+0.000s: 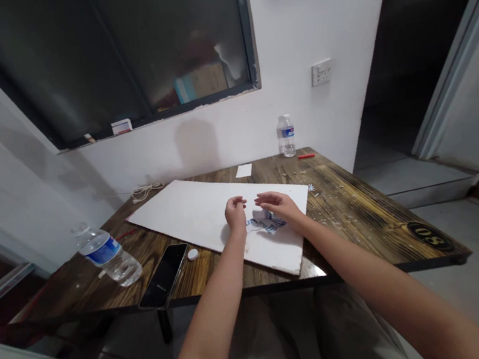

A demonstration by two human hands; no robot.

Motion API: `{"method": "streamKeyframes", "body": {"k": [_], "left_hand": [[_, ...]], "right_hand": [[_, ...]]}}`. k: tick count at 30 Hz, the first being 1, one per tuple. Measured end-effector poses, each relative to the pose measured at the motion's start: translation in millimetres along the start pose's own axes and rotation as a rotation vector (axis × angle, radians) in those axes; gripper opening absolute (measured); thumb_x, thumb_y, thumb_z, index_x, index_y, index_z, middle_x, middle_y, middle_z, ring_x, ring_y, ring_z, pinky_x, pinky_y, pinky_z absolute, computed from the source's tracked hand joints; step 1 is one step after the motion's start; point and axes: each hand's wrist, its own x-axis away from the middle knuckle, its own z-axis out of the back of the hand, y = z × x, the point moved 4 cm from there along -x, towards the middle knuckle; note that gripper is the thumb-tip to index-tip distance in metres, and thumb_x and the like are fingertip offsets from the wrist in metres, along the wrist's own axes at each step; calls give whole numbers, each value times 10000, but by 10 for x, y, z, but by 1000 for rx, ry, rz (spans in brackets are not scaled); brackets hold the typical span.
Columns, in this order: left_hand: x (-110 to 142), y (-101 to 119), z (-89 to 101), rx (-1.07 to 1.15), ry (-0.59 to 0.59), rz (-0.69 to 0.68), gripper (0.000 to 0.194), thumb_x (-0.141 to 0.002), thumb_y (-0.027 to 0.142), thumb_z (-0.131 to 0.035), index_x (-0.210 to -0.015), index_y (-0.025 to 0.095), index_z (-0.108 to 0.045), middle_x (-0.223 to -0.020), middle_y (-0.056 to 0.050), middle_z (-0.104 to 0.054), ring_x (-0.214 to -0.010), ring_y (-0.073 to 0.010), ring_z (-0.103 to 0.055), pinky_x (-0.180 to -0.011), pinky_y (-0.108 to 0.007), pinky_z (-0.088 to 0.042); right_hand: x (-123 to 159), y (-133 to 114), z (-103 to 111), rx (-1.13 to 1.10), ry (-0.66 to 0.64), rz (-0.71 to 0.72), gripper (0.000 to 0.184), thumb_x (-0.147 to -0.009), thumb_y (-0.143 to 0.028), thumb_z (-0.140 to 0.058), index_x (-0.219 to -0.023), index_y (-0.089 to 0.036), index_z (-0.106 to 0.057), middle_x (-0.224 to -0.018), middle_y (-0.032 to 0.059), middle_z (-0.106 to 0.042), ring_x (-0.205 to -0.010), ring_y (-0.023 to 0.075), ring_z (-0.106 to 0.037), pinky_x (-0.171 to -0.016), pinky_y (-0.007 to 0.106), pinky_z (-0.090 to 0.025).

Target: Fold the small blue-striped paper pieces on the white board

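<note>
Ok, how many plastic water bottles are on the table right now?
2. One plastic water bottle is at the left side of the wooden table, beside the phone. A second plastic water bottle stands upright at the table's far edge. I see no others.

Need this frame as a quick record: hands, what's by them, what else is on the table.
left hand: loosely curled, over a white rectangular board
right hand: fingers reaching over a small blue-and-white printed paper piece
surface: dark brown wooden table
rest: clear plastic water bottle with blue label; second clear plastic water bottle by the wall; black smartphone; round white cap; thin red stick; white paper slip
</note>
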Motion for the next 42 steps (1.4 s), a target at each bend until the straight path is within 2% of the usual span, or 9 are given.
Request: {"method": "streamKeyframes", "body": {"k": [3,7,10,13,19,25,31,37,42], "left_hand": [[10,21,0,2,-14,4,175,-735,195,-473,-860,183,-596,-815,-40,-684,-719,-144,-620,-707,-281,-497],[22,29,1,-3,-22,9,175,-738,193,-473,-858,185,-599,-828,-42,-687,-729,-146,-625,-685,-275,-495],[37,15,-18,-17,-49,44,180,-735,169,-471,-859,184,-600,-842,-44,-690,-736,-141,-622,-665,-260,-487],[61,8,-39,-32,-70,85,184,-721,137,-478,-847,180,-604,-853,-45,-688,-733,-133,-614,-649,-245,-479],[94,36,-32,-10,-56,122,180,-713,121,-485,-828,175,-612,-836,-45,-686,-721,-127,-609,-641,-234,-467],[85,26,-46,5,-66,137,177,-715,117,-480,-820,175,-610,-828,-49,-680,-714,-129,-605,-640,-236,-456],[63,12,-51,7,-72,138,173,-720,119,-474,-814,174,-608,-813,-42,-677,-693,-121,-600,-644,-238,-452],[52,-12,-49,15,-68,144,167,-726,123,-478,-815,171,-612,-801,-40,-677,-671,-117,-593,-643,-239,-454],[57,-4,-52,21,-75,140,179,-723,119,-477,-823,172,-616,-811,-44,-682,-682,-118,-598,-646,-236,-456]], "right_hand": [[30,-8,-43,98,-70,-35,426,-708,-524,-710,-972,-189,-705,-952,105,-754,-983,252,-695,-908,403,-512],[51,-29,-12,269,-131,-18,429,-766,-498,-676,-1074,-199,-697,-1071,104,-734,-1067,256,-663,-940,410,-492],[66,-19,31,544,-253,38,616,-658,-416,-801,-1225,-230,-646,-1265,106,-653,-1190,281,-590,-1011,427,-441],[90,33,36,795,-427,87,760,-530,-348,-891,-1240,-225,-649,-1323,124,-613,-1248,325,-538,-1049,445,-403],[85,16,29,966,-368,59,464,-694,-187,-783,-1150,-196,-699,-1108,98,-722,-1036,268,-646,-914,361,-467],[95,-55,-7,943,-316,132,333,-705,-91,-715,-1020,-196,-732,-1016,68,-741,-939,229,-665,-846,322,-480],[45,-35,90,800,-100,193,356,-658,-19,-636,-946,-202,-737,-964,57,-738,-902,206,-667,-850,333,-497],[-46,72,240,419,130,-16,294,-617,-132,-691,-903,-196,-718,-918,43,-736,-745,173,-651,-744,338,-535],[-52,115,242,46,102,-89,464,-585,-233,-774,-1035,-188,-671,-768,17,-717,-686,161,-658,-697,317,-539]]}}
